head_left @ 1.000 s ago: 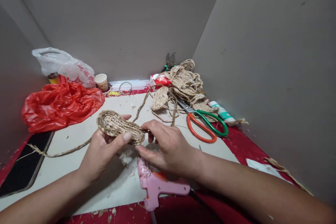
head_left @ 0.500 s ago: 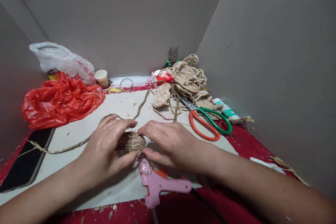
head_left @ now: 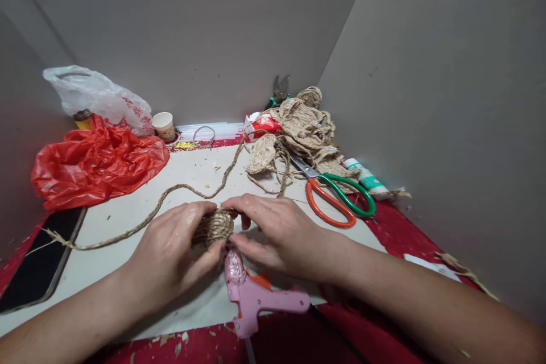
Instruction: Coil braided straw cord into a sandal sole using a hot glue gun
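Between my two hands is a small oval piece of coiled straw rope [head_left: 215,226]. My left hand [head_left: 173,247] is closed round its left side, thumb at the near edge and fingers over the far edge. On the right side my right hand [head_left: 271,230] pinches the same piece with its thumb and fingertips. Just below my fingertips lies a pink glue gun [head_left: 251,298], its nozzle end close to the coil. A loose straw rope [head_left: 164,198] curves across the white board behind my hands.
Scissors with orange and green handles [head_left: 330,193] lie right of my hands, by a heap of coiled rope pieces [head_left: 305,125]. A red plastic bag [head_left: 100,165], a paper cup [head_left: 164,126] and a phone [head_left: 40,259] are to the left. Grey walls [head_left: 191,23] enclose the table.
The coiled piece has turned and tilted a little in my hands. My left fingers have come down to its far edge, leaving more of the loose rope visible.
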Demonstrator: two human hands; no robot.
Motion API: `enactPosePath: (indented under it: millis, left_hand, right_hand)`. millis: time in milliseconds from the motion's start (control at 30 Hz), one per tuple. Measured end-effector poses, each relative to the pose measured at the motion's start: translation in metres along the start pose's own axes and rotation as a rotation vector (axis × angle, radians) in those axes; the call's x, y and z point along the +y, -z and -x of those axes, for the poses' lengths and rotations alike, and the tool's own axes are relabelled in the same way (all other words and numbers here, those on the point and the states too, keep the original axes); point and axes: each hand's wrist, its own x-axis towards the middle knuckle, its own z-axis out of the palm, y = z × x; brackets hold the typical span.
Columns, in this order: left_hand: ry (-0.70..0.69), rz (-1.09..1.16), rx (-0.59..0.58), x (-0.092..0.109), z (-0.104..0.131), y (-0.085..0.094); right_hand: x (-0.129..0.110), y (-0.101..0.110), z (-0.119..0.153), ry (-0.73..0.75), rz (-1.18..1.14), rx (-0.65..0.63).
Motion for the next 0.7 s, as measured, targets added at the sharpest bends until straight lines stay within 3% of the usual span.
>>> enactPosePath:
  millis: [700]
  left_hand:
    - [0.01, -0.112, 0.161, 0.002, -0.003, 0.0]
  right_hand:
    - [-0.017, 0.006, -0.001, -0.187, -0.139, -0.004]
